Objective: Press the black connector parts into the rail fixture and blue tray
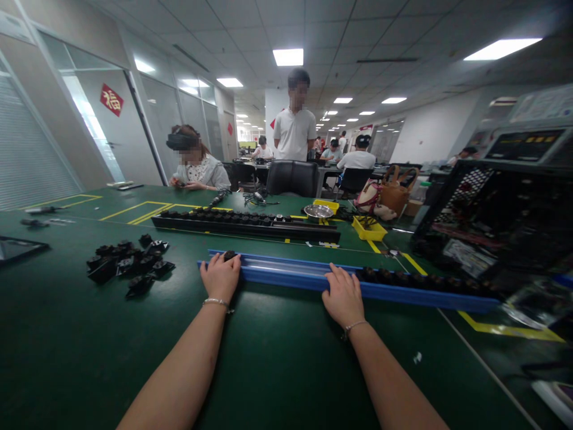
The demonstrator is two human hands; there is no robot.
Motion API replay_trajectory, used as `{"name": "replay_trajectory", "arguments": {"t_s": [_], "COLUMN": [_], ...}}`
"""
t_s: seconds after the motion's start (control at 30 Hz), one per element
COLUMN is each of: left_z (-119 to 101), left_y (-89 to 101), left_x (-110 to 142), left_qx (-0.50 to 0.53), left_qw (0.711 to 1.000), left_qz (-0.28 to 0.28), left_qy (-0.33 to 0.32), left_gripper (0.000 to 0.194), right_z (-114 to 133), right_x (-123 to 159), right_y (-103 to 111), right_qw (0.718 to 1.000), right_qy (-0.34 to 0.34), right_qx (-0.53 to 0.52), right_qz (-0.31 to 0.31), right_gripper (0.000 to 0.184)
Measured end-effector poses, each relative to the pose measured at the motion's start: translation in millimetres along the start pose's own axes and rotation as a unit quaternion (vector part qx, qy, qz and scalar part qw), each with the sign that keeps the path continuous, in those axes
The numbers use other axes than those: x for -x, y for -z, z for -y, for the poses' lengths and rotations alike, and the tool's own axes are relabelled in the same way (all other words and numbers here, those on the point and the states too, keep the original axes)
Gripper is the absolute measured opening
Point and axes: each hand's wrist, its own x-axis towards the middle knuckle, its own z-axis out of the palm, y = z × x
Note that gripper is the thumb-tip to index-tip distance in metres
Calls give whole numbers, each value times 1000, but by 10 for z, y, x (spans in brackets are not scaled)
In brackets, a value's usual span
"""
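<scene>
A long blue rail tray (286, 272) lies across the green table in front of me. My left hand (220, 276) rests on its left end, fingers curled over the near edge beside a small black part (230, 255). My right hand (344, 294) lies on the rail's middle, fingers laid over its edge. A row of several black parts (416, 279) fills the rail's right half. Each wrist wears a thin bracelet.
A heap of loose black parts (129, 263) lies to the left. A black rail with parts (246, 226) sits farther back, with a metal bowl (317, 211) and yellow bins (369, 229). A black machine (496, 215) stands right. A seated person (197, 170) and a standing person (294, 125) are beyond.
</scene>
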Motion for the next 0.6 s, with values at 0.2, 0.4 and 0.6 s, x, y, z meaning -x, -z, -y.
{"name": "replay_trajectory", "arguments": {"t_s": [0.2, 0.4, 0.6], "left_z": [13, 17, 70], "left_y": [0, 36, 23], "left_x": [-9, -17, -42], "left_qx": [-4, -12, -13], "left_qw": [1000, 1000, 1000], "left_qz": [-9, -11, -12], "left_qy": [9, 17, 21], "left_gripper": [39, 40, 42], "right_z": [13, 12, 18], "right_x": [1, 1, 2], "right_y": [31, 12, 14], "right_qw": [1000, 1000, 1000], "right_qy": [-3, -4, -4], "right_qx": [-2, -1, 0], "right_qz": [12, 7, 9], "right_gripper": [37, 37, 37]}}
